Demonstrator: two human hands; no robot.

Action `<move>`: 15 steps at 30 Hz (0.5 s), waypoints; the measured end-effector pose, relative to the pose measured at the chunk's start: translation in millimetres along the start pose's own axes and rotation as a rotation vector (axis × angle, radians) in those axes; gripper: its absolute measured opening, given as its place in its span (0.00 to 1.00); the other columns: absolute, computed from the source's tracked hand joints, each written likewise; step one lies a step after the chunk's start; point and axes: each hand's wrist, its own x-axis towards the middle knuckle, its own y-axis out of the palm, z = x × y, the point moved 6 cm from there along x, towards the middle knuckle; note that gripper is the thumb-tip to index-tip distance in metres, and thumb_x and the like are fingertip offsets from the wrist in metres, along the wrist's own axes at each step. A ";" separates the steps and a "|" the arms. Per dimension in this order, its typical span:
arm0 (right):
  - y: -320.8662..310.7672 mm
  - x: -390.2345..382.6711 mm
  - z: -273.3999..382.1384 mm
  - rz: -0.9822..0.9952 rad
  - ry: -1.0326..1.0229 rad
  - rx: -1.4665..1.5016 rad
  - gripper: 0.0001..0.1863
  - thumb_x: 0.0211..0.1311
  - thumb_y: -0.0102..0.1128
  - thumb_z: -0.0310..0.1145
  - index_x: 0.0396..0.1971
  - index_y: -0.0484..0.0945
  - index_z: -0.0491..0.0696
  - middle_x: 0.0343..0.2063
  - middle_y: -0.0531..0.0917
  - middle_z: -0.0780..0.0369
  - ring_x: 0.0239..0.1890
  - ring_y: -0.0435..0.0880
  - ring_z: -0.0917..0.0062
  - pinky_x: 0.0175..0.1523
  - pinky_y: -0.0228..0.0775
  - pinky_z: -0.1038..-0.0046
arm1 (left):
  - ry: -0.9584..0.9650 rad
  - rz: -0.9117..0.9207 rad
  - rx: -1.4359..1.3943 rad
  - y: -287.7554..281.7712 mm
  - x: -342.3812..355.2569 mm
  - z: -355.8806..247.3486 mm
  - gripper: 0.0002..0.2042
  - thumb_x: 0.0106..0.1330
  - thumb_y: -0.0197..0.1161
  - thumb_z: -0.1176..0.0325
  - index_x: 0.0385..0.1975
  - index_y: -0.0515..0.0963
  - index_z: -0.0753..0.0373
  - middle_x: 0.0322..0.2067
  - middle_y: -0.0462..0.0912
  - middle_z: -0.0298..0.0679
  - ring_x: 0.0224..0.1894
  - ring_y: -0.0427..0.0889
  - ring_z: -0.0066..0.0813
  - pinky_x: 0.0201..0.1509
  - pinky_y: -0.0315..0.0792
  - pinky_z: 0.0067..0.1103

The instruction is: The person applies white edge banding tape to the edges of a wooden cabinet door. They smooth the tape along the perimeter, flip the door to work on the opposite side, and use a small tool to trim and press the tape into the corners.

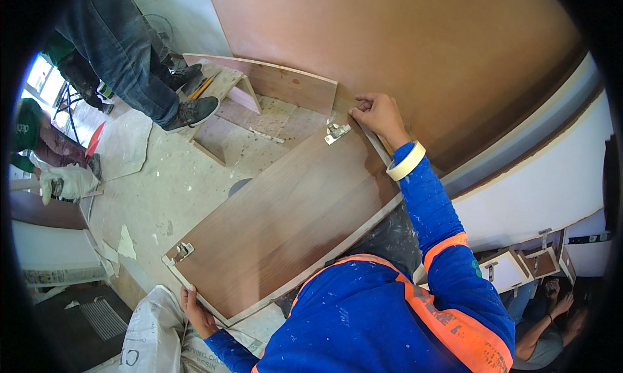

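A brown wood-grain cabinet door [279,217] lies slanted across in front of me, with pale bare edges. Two metal hinges are fixed to it: one hinge [183,252] near the left end, the other hinge [337,133] near the far right end. My left hand [200,314] grips the door's near left edge. At the far right corner, my right hand [379,117] has its fingers curled and pinched by the edge; whatever lies between them is too small to make out. A roll of masking tape [407,161] circles my right wrist.
Beyond the door a person in jeans [123,55] stands beside wooden boards [272,81]. Another person [39,133] is at far left, and one [551,321] at lower right near drawers [506,269]. A large brown panel [402,42] rises behind; a white sack [152,334] sits at lower left.
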 end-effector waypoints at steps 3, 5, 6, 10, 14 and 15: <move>1.8 1.8 -4.8 -0.007 0.012 -0.002 0.24 0.54 0.78 0.35 0.52 0.89 0.43 0.36 0.92 0.51 0.41 0.93 0.60 0.53 0.84 0.62 | 0.002 0.002 -0.002 1.5 1.4 0.2 0.14 0.73 0.66 0.68 0.55 0.79 0.65 0.49 0.85 0.36 0.52 0.81 0.25 0.62 0.72 0.24; 3.8 4.0 -7.2 0.008 0.013 -0.007 0.24 0.54 0.77 0.35 0.52 0.90 0.44 0.35 0.92 0.52 0.40 0.93 0.61 0.52 0.84 0.62 | 0.003 -0.009 -0.007 0.5 0.9 -0.3 0.16 0.73 0.66 0.68 0.58 0.79 0.65 0.50 0.86 0.37 0.53 0.81 0.26 0.63 0.72 0.25; 4.9 4.7 -8.4 0.015 0.014 -0.011 0.24 0.54 0.77 0.34 0.52 0.90 0.44 0.35 0.92 0.52 0.40 0.93 0.61 0.52 0.84 0.63 | 0.003 -0.017 -0.009 -1.2 1.6 1.0 0.17 0.73 0.66 0.68 0.59 0.78 0.66 0.51 0.86 0.37 0.54 0.81 0.26 0.63 0.72 0.25; 6.0 2.8 -8.5 0.023 0.024 0.008 0.24 0.55 0.77 0.33 0.53 0.89 0.45 0.34 0.93 0.53 0.40 0.93 0.62 0.52 0.84 0.63 | 0.008 0.074 -0.023 9.6 -1.0 -8.0 0.17 0.73 0.66 0.69 0.59 0.78 0.66 0.52 0.86 0.38 0.54 0.82 0.28 0.64 0.72 0.26; 6.6 1.6 -9.0 0.021 0.024 0.031 0.25 0.55 0.76 0.34 0.54 0.88 0.44 0.35 0.93 0.53 0.40 0.93 0.62 0.52 0.84 0.63 | 0.015 0.071 -0.017 2.7 1.1 -3.9 0.16 0.73 0.66 0.68 0.58 0.79 0.66 0.51 0.87 0.38 0.54 0.83 0.28 0.64 0.72 0.26; 7.2 1.6 -9.0 0.020 0.026 0.038 0.25 0.55 0.76 0.34 0.54 0.88 0.44 0.35 0.93 0.53 0.40 0.93 0.62 0.52 0.84 0.63 | 0.018 0.090 -0.019 -2.7 3.6 -0.3 0.16 0.73 0.66 0.68 0.57 0.79 0.65 0.51 0.87 0.38 0.54 0.82 0.28 0.63 0.72 0.26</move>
